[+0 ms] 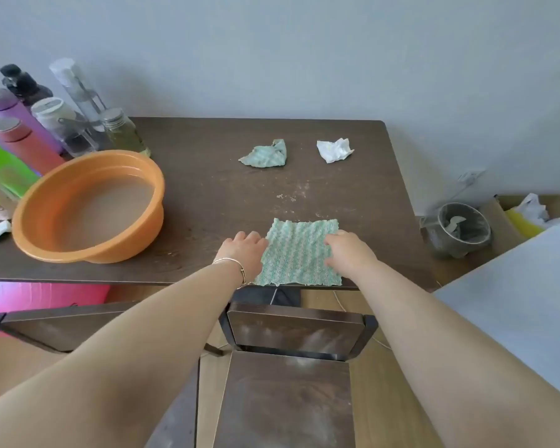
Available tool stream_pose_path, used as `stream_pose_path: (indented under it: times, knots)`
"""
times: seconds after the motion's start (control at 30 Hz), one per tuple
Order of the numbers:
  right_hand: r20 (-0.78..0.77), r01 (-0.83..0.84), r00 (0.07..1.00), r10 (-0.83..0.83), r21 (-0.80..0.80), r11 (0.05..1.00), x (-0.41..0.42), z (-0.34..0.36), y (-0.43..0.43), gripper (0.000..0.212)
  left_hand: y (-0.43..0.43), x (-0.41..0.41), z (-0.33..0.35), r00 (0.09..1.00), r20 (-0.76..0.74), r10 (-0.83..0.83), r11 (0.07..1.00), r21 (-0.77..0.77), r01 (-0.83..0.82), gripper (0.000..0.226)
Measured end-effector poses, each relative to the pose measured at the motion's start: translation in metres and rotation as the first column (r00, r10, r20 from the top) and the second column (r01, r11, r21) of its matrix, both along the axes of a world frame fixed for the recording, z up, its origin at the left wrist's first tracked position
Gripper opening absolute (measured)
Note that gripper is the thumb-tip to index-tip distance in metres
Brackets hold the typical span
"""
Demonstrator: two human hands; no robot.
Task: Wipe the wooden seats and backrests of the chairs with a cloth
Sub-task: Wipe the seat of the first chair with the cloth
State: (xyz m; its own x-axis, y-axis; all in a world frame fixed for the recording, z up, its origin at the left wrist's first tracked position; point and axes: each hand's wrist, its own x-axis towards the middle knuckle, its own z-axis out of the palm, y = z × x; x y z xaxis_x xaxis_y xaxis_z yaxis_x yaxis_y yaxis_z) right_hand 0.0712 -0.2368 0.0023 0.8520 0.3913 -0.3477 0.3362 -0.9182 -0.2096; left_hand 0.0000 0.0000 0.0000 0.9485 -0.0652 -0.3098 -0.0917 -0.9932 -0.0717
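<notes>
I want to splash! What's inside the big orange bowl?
The round orange plastic basin holds murky brownish water. Nothing floats on it; the cloudiness hides the bottom.

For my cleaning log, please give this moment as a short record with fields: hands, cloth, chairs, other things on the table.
left hand: flat on the left edge of the spread cloth
right hand: flat on its right side
spread cloth: green and white, laid flat at the table's near edge
chair: below the hands, pale dusty streaks on backrest and seat
second chair: to the left, partly seen
basin: orange, holds cloudy water
crumpled cloth: far side of table
crumpled tissue: right of it
bottles: far left corner
</notes>
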Motion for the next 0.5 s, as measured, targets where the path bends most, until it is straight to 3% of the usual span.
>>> stream_pose_path:
  times: [0.17,0.3,0.5]
  knots:
    - [-0.011,0.02,1.0,-0.02,-0.018,1.0,0.012,-0.019,0.003,0.029,0.003,0.017,-0.018,1.0,-0.015,0.002,0.999,0.033,-0.002,0.046]
    - [0.017,0.035,0.999,-0.036,0.074,0.997,0.014,-0.031,-0.002,0.035,0.008,0.022,-0.027,1.0,0.004,0.014,1.0,-0.028,-0.014,0.037]
    - [0.024,0.093,0.995,-0.097,0.138,0.986,0.006,-0.039,-0.008,0.017,0.008,0.021,-0.032,0.994,0.046,0.1,0.985,-0.146,-0.092,0.024]
